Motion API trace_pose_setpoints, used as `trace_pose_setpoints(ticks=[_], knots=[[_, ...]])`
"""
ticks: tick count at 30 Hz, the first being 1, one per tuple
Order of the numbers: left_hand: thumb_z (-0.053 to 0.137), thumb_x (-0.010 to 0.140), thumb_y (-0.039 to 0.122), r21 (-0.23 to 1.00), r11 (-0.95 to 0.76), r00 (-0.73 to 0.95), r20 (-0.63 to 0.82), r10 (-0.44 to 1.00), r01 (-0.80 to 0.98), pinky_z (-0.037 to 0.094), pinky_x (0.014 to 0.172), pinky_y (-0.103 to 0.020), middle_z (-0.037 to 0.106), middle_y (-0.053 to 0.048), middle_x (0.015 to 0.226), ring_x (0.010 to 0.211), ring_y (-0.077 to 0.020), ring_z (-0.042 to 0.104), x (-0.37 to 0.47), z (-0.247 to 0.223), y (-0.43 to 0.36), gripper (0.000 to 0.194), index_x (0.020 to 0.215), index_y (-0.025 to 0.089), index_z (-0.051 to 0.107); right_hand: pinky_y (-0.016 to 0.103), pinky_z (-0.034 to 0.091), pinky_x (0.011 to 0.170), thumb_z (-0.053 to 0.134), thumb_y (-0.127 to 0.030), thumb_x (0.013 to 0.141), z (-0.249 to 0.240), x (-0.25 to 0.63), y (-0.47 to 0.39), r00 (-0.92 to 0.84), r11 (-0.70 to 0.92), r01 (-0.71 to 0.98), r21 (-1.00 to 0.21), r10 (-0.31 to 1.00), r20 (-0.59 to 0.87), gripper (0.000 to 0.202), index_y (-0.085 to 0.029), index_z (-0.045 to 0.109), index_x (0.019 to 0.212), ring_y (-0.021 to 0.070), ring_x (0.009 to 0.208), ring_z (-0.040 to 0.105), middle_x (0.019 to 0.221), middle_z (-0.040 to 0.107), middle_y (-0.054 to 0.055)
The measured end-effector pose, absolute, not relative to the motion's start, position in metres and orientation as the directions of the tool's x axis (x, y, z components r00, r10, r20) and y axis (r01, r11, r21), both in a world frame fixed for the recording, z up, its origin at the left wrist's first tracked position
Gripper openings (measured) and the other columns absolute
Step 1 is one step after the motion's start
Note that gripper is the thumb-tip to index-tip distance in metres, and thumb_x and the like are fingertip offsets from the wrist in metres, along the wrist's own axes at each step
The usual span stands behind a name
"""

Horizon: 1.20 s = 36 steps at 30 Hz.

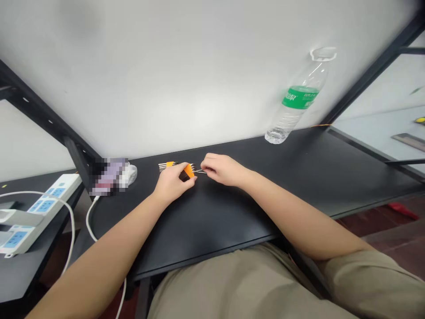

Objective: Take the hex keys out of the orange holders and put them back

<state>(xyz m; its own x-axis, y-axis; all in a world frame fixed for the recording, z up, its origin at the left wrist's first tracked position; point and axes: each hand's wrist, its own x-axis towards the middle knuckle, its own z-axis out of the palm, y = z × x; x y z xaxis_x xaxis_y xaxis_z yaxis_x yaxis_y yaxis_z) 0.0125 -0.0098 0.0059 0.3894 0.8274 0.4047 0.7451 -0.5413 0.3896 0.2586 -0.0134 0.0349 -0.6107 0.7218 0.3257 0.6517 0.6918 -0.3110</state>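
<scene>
My left hand [172, 182] pinches a small orange part with thin metal pins [189, 170] just above the black table [232, 208]. My right hand [221, 169] meets it from the right, with its fingertips on the pins sticking out of the orange part. A second orange piece with metal pins [167, 165] lies on the table just behind my left hand. Both hands are close together near the middle of the table.
A clear water bottle with a green label [296, 103] stands at the back right against the white wall. A blurred object [109, 175] with a white cable lies at the table's left end. White power strips [36, 208] lie on the neighbouring table at the left.
</scene>
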Motion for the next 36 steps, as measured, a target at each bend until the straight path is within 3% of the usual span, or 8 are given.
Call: trace_pose_setpoints(ticks=[23,29,36], knots=[[0.071,0.084,0.045,0.349,-0.550,0.407,0.406,0.818,0.758,0.050,0.076,-0.033,0.077,0.000,0.098,0.084,-0.0213,0.070,0.012,0.006,-0.010,0.038,0.117,0.027,0.068,0.029,0.035,0.067,0.052,-0.012,0.095,0.038,0.261,-0.018,-0.660,0.745,0.638,-0.197,0.660,0.358,0.021,-0.020,0.070,0.103,0.0167,0.076,0.050,0.096,0.060,0.006],[0.072,0.083,0.044,0.306,-0.582,0.458,0.393,0.798,0.753,0.047,0.072,-0.032,0.074,0.000,0.088,0.081,-0.0209,0.068,0.013,0.009,-0.013,0.030,0.107,0.026,0.068,0.028,0.037,0.068,0.050,-0.014,0.097,0.032,0.257,-0.017,-0.649,0.746,0.611,-0.265,0.664,0.372,0.022,-0.020,0.071,0.100,0.0156,0.077,0.050,0.100,0.059,0.005],[0.069,0.083,0.038,0.319,-0.620,0.493,0.396,0.774,0.717,0.047,0.073,-0.032,0.072,0.000,0.083,0.078,-0.0202,0.066,0.018,0.012,-0.017,0.022,0.101,0.025,0.068,0.028,0.043,0.073,0.050,-0.009,0.094,0.022,0.240,-0.021,-0.653,0.763,0.467,-0.446,0.638,0.408,0.018,-0.021,0.064,0.095,0.0160,0.082,0.055,0.103,0.060,0.005]])
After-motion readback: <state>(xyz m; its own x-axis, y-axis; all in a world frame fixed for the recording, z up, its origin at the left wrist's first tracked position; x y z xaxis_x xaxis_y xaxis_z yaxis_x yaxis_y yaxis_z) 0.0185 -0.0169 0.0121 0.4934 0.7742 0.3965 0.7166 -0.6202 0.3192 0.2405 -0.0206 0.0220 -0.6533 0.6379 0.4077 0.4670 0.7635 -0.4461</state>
